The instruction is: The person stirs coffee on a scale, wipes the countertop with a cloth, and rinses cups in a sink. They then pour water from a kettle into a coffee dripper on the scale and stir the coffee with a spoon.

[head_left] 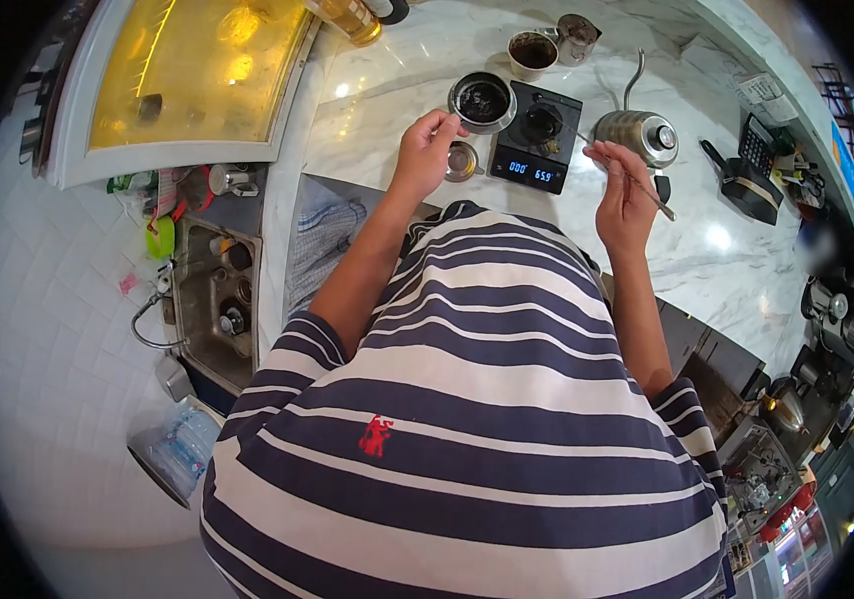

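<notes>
My left hand is closed on the edge of a round metal-rimmed cup with dark, wet-looking contents, tilted a little beside the scale. Between the fingers of my right hand is a thin metal spoon, its far end pointing toward the scale. The black digital scale lies between my hands, its display lit with figures. On it stands a dark round vessel, too dim to name exactly. A small round metal piece lies on the counter by my left hand.
A gooseneck kettle stands right of the scale. Behind are a white cup with dark residue and a metal pitcher. A card terminal sits further right on the marble counter. A sink is at left.
</notes>
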Demonstrator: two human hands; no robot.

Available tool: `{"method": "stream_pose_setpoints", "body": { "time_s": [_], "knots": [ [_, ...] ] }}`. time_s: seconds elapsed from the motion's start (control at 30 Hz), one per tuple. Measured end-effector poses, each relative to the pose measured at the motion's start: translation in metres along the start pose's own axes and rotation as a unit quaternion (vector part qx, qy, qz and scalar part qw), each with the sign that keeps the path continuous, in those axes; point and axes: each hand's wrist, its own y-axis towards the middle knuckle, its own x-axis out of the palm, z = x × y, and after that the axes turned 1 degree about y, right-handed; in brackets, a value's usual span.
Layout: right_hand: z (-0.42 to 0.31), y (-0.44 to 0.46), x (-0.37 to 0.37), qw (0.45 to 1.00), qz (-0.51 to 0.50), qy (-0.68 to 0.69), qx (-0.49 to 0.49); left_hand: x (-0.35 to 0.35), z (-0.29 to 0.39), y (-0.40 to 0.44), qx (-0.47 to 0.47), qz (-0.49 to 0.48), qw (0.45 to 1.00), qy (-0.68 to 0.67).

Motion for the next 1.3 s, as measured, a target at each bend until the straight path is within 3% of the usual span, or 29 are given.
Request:
{"method": "stream_pose_setpoints", "body": {
  "time_s": [0.07, 0.3, 0.47, 0.77, 0.97, 1.17, 1.3],
  "knots": [
    [-0.003, -0.001, 0.008, 0.999, 0.035, -0.002, 0.012, -0.003, -0.001, -0.002, -0.006, -0.009, 1.0, -0.001],
    [-0.009, -0.002, 0.022, 0.99, 0.017, -0.134, -0.031, -0.008, 0.0, -0.001, -0.029, -0.051, 0.998, 0.018],
    [-0.009, -0.007, 0.025, 0.994, -0.012, -0.111, 0.011, -0.005, -0.006, 0.005, -0.025, -0.06, 0.998, 0.0],
    [-0.018, 0.001, 0.029, 0.986, -0.004, -0.163, -0.042, -0.004, -0.008, 0.018, -0.005, -0.06, 0.998, 0.006],
    [-0.022, 0.004, 0.039, 0.988, 0.007, -0.154, -0.026, -0.004, -0.009, 0.025, -0.007, -0.073, 0.997, 0.01],
    [-0.023, -0.003, 0.044, 0.966, -0.013, -0.237, -0.1, -0.003, -0.013, 0.034, 0.007, -0.091, 0.996, 0.01],
    [-0.025, -0.003, 0.047, 0.974, -0.016, -0.212, -0.074, -0.002, -0.018, 0.034, 0.001, -0.09, 0.996, 0.003]
  ]
}}
